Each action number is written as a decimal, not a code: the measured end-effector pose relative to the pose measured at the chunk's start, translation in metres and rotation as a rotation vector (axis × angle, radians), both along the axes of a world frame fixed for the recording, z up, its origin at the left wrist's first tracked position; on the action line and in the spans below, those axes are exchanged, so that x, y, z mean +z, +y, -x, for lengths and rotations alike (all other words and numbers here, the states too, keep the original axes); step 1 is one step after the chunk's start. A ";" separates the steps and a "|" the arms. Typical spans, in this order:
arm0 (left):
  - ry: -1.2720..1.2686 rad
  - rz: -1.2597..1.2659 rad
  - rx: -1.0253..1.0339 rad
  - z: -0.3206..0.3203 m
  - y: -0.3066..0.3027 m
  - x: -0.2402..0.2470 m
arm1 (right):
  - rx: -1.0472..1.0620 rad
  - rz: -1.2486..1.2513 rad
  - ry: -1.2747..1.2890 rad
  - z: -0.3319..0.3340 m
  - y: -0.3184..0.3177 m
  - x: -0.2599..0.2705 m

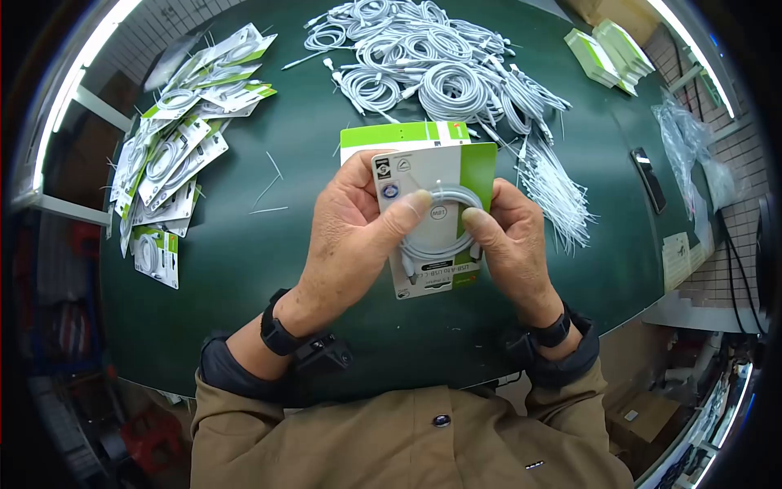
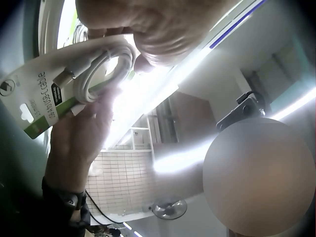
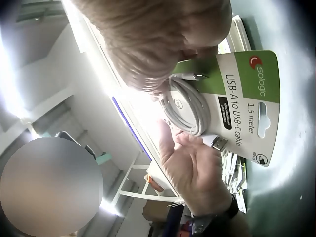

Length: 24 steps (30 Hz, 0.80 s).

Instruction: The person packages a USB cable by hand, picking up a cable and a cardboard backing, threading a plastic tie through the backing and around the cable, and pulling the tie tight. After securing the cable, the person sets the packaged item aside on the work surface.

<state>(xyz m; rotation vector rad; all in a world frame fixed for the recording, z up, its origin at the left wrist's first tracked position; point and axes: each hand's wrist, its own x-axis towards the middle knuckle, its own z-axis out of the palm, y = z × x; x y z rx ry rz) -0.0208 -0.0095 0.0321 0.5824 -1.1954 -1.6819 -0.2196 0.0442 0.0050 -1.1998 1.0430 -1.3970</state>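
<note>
A green and white packaging card [image 1: 476, 167] with a coiled white USB cable [image 1: 460, 196] on its front is held between both hands, over the table's near half. My left hand [image 1: 354, 220] grips the card's left side, its thumb pressed on the coil. On the opposite side my right hand [image 1: 513, 240] pinches card and cable, thumb on top. The right wrist view shows the cable's plugs [image 3: 217, 142] against the card, near the printed words USB-A to USB-C cable. Fingers behind the card are mostly hidden. Just beyond it lie more green and white cards [image 1: 362, 136].
A large heap of coiled white cables [image 1: 452, 90] covers the table's far middle, with a bundle of white ties [image 1: 558, 191] beside it. Carded cables [image 1: 171, 163] pile at the left. Card stacks [image 1: 607, 57], a phone [image 1: 648, 179] and clear plastic bags [image 1: 688, 138] lie at the right.
</note>
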 end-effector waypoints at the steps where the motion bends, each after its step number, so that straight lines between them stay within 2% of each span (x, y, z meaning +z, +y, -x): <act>1: 0.002 0.028 -0.013 0.000 0.000 0.000 | -0.006 0.004 -0.011 0.001 -0.001 0.000; 6: -0.128 0.090 0.006 0.000 -0.001 0.000 | -0.011 0.067 -0.064 -0.004 0.000 -0.002; 12: -0.206 0.086 0.014 -0.001 -0.003 -0.007 | -0.104 0.023 0.063 -0.006 0.003 0.003; 14: -0.232 0.085 0.036 0.002 0.000 -0.003 | -0.122 0.010 0.011 -0.006 0.002 0.000; 17: -0.221 0.181 0.125 0.008 0.002 -0.014 | -0.164 0.010 -0.059 -0.004 -0.002 -0.007; 20: -0.314 0.298 0.206 0.012 0.006 -0.020 | -0.216 0.015 -0.078 -0.003 -0.005 -0.008; 24: -0.448 0.359 0.208 0.010 0.006 -0.029 | -0.244 0.031 -0.103 -0.007 0.000 -0.009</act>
